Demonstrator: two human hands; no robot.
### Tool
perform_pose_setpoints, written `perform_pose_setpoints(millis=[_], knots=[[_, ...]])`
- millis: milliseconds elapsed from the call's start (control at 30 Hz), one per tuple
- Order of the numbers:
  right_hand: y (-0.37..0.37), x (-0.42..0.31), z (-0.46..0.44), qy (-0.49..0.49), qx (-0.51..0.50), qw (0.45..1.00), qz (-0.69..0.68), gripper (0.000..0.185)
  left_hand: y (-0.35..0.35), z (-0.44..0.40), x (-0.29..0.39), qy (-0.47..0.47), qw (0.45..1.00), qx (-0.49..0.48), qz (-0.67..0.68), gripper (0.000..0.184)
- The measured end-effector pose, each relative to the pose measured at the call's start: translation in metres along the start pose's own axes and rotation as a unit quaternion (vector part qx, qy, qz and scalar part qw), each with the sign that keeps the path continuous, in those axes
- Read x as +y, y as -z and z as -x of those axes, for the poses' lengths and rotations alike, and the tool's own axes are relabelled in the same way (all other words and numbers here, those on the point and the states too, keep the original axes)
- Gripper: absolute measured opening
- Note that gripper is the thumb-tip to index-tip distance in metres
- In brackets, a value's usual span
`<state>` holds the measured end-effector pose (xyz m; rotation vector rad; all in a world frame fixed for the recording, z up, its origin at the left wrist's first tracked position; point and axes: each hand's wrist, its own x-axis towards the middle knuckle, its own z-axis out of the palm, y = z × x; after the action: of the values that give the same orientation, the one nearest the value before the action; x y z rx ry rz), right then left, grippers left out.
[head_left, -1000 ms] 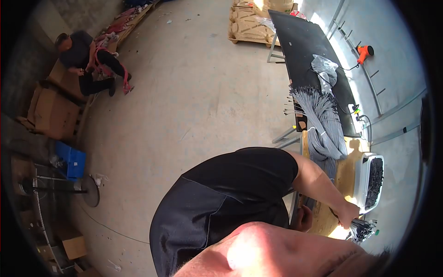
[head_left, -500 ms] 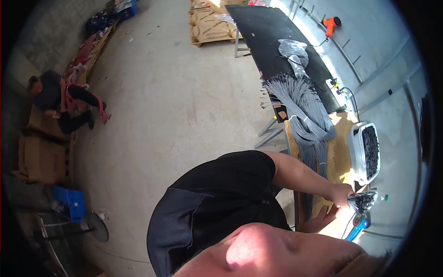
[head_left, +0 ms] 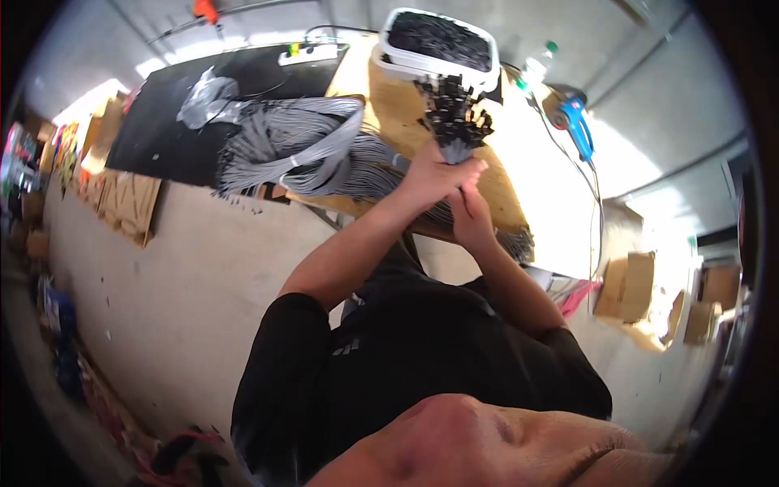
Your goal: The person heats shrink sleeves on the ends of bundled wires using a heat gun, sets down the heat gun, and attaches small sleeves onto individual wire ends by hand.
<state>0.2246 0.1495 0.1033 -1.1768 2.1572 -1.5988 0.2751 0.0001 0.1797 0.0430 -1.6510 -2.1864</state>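
Observation:
My left hand (head_left: 434,174) is wrapped around a bundle of grey cables (head_left: 457,151), just below its ends. Black connectors (head_left: 454,109) fan out above that hand, toward the tub. Close under it, my right hand (head_left: 472,213) is closed against the same bundle; its fingers are partly hidden. More grey cables (head_left: 300,146) lie in a thick looped heap to the left, tied with pale bands. Behind the bundle stands a white tub (head_left: 438,69) full of small black parts.
A blue heat gun (head_left: 578,130) with a cord and a clear bottle with a green cap (head_left: 537,66) are at the right. A power strip (head_left: 312,54) and a plastic bag (head_left: 209,99) lie on the left side of the bench. Cardboard boxes (head_left: 629,286) stand at the right.
My view has swung round to face the bench. My right hand, earlier lower and with fingers apart, is now up against the bundle under my left hand, which keeps its grip.

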Motion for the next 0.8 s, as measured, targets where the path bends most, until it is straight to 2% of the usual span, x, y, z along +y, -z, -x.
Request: perform_pose_setpoints(millis=[33,67,100,167,200,233,300,367,400,433,467,533,567,600,667,700,767,800], knots=[[0.0,-0.01,0.002,0.004,0.01,1.0,-0.011,0.033,-0.005,0.005,0.007,0.01,1.0,0.019,0.013,0.007],[-0.002,-0.014,0.002,0.019,0.008,0.999,-0.029,0.032,0.001,0.005,-0.01,0.004,1.0,0.009,0.003,0.011],[-0.003,-0.012,0.007,0.001,0.009,0.999,-0.031,0.031,0.009,0.006,-0.015,0.036,0.999,-0.018,-0.023,0.02],[-0.001,-0.01,0.008,-0.016,-0.005,0.999,-0.027,0.023,0.01,0.013,-0.021,0.065,0.994,-0.028,-0.086,0.026],[0.001,-0.012,0.01,-0.023,0.004,0.999,-0.029,0.023,0.009,0.015,-0.028,-0.034,0.987,-0.039,-0.15,0.037],[0.005,-0.016,0.011,-0.048,-0.018,0.998,-0.038,0.021,0.014,0.015,-0.037,-0.028,0.987,-0.047,-0.15,0.037],[0.007,-0.013,0.013,-0.078,-0.038,0.995,-0.053,0.019,0.024,0.015,-0.048,-0.024,0.961,-0.102,-0.255,0.04],[0.013,-0.004,0.014,-0.064,-0.087,0.994,0.033,0.023,0.03,0.015,-0.053,-0.013,0.963,-0.122,-0.239,0.047],[0.02,-0.012,0.015,-0.064,-0.085,0.994,0.028,0.023,0.033,0.017,-0.058,-0.096,0.91,-0.132,-0.382,0.047],[0.03,-0.022,0.018,-0.028,-0.051,0.997,0.057,0.028,0.039,0.019,-0.066,-0.177,0.828,-0.139,-0.513,0.048],[0.039,-0.028,0.02,0.007,-0.017,0.996,0.086,0.035,0.055,0.027,-0.131,-0.102,0.99,-0.06,-0.082,0.046],[0.063,-0.016,0.026,0.045,0.065,0.991,0.112,0.047,0.045,0.015,-0.08,-0.131,0.94,-0.138,-0.284,0.049],[0.081,-0.006,0.029,0.04,0.078,0.988,0.129,0.051,0.049,0.019,-0.099,0.022,0.991,-0.127,0.023,0.05],[0.096,-0.001,0.031,0.03,0.115,0.984,0.134,0.046,0.049,0.02,-0.096,0.025,0.992,-0.124,0.018,0.05],[0.126,0.03,0.043,-0.033,0.187,0.965,0.184,0.038,0.043,0.018,-0.086,0.166,0.978,-0.083,0.095,0.053],[0.142,0.05,0.052,-0.045,0.217,0.948,0.227,0.035,0.037,0.015,-0.084,0.016,0.988,-0.147,-0.045,0.05],[0.17,0.074,0.068,-0.042,0.239,0.934,0.263,0.028,0.019,0.014,-0.055,0.097,0.982,-0.151,0.063,0.042],[0.178,0.084,0.075,-0.06,0.252,0.928,0.268,0.027,0.009,0.011,-0.047,0.076,0.957,-0.173,0.221,0.036]])
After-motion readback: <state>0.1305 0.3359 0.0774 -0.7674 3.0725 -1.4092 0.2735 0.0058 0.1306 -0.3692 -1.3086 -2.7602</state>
